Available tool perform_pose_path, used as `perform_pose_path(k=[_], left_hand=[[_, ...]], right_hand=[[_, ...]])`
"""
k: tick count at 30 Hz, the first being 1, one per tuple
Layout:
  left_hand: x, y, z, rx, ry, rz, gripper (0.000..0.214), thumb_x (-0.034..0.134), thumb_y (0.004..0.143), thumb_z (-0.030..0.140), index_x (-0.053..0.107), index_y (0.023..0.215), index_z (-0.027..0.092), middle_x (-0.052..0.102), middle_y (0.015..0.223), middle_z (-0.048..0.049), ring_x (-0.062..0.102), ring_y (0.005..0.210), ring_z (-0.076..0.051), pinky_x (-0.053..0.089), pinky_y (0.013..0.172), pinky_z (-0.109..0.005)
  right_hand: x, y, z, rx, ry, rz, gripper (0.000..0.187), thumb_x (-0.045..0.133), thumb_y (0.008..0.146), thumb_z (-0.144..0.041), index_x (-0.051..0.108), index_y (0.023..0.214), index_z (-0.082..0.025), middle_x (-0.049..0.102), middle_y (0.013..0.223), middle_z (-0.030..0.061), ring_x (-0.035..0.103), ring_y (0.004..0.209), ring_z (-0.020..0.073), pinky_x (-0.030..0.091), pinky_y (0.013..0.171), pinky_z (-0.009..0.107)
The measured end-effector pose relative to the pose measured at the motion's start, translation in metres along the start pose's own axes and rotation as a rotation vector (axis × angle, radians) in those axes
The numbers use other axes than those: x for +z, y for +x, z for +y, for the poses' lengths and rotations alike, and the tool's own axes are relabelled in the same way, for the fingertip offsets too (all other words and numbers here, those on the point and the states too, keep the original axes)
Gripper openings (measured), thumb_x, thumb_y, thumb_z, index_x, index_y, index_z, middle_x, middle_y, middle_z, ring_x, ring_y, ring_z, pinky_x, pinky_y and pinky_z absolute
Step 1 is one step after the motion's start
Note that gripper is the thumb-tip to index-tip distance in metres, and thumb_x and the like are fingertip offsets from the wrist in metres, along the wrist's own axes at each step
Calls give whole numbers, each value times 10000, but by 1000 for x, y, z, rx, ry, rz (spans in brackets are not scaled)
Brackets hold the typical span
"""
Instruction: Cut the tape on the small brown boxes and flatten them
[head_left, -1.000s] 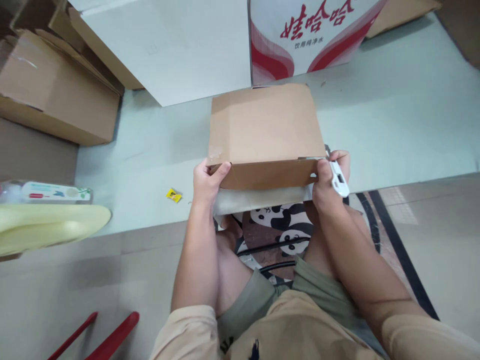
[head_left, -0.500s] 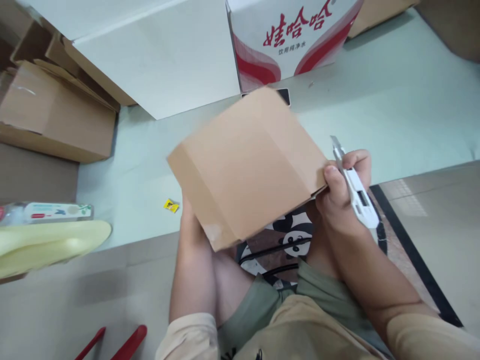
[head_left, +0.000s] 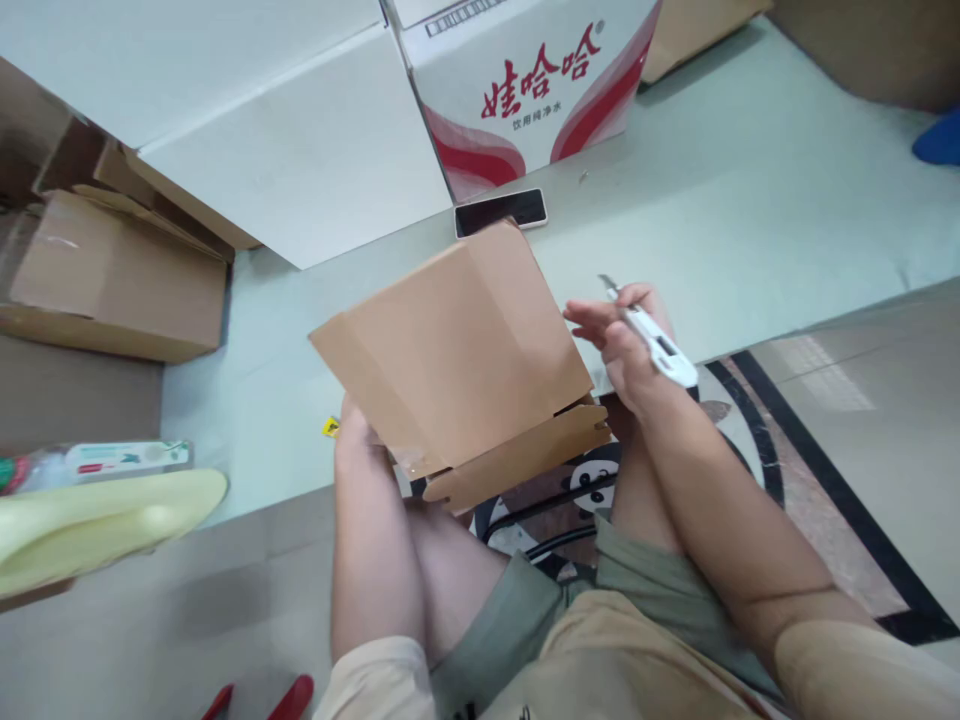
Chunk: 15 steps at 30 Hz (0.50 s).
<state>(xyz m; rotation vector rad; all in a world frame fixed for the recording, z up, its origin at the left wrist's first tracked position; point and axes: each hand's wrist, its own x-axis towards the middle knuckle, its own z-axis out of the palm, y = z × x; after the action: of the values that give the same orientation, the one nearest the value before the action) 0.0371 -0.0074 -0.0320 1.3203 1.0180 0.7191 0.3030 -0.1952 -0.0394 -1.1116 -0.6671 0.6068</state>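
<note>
A brown cardboard box (head_left: 465, 350), largely flat, is tilted over the table's front edge and my lap. Its slotted flap (head_left: 525, 455) hangs open along the near side. My left hand (head_left: 355, 432) holds the box from beneath at the left edge; its fingers are hidden behind the cardboard. Off the box's right side, my right hand (head_left: 628, 345) is closed on a white utility knife (head_left: 660, 345) with its blade out, pointing away from me. Some fingers of that hand stretch toward the box, apart from its edge.
A black-screened phone (head_left: 501, 212) lies behind the box, before a red-and-white carton (head_left: 525, 110). White boxes (head_left: 300, 160) and brown cartons (head_left: 127, 270) stand at the left. A yellow wrapper (head_left: 331, 427) is beside my left hand, and a pale yellow object (head_left: 112, 515) juts over the table edge.
My right hand has let go of the box's right corner and moved slightly left and up with the knife. The near flap has dropped open, and the box has shifted left.
</note>
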Motion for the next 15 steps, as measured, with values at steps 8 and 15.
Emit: perform_pose_path(k=[8,15], left_hand=[[29,-7,4,-288,-318,126,339,784,580,436,676,768,176,740,709,-18,724,683,-205,618,739,-362],[34,-15,15,-81,-356,55,509,928,459,396,722,867,172,778,813,-76,763,958,-328,632,868,-413]], right_hand=[[-2,-4,0,189,-370,-19,539,825,688,-410,369,942,-276,642,980,-14,588,797,135,469,726,305],[4,-6,-5,250,-314,72,493,826,645,-394,394,838,-256,428,655,-94,367,537,76,307,528,241]])
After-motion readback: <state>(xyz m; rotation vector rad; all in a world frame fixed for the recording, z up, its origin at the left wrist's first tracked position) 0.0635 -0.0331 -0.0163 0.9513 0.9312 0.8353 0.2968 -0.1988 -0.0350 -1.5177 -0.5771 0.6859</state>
